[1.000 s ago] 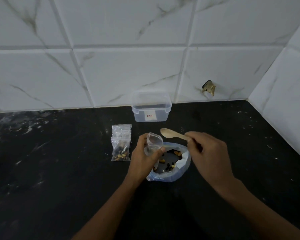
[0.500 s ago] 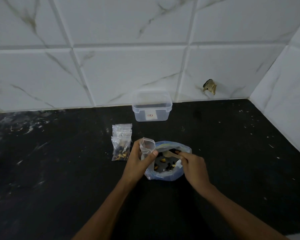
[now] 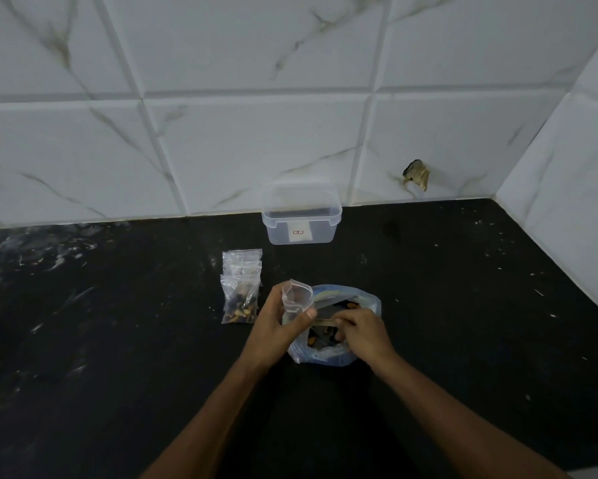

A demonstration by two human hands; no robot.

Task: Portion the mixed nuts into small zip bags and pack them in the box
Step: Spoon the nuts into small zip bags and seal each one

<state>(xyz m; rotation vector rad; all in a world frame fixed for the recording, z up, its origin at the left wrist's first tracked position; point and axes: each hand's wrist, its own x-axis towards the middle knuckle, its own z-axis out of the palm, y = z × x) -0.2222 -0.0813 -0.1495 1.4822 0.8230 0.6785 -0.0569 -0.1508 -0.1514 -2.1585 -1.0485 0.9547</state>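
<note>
now the left hand (image 3: 279, 323) grips a small clear zip bag (image 3: 297, 299), thumb curled across its front, the bag's mouth standing open and upright just above the near-left edge of the big nut bag (image 3: 335, 354). the right hand (image 3: 361, 331) is right beside it, fingers curled and pinching a wooden spoon (image 3: 321, 320) that lies roughly level and points left toward the small bag; whether the spoon tip touches the small bag is hard to tell. the two hands sit close together over the big bag, which slumps open on the black counter (image 3: 118, 357) with mixed nuts (image 3: 352, 305) showing inside, orange and dark pieces. to the left, just beside the left hand, a little stack of zip bags (image 3: 241, 285) lies flat on the counter, the nearest one holding nuts. further back, against the marble-look tiled wall (image 3: 256, 146), stands the clear plastic box (image 3: 301, 216), lid off, a small label on its front, well apart from the hands. a chipped hole (image 3: 417, 174) marks the wall to the right of the box.
</note>
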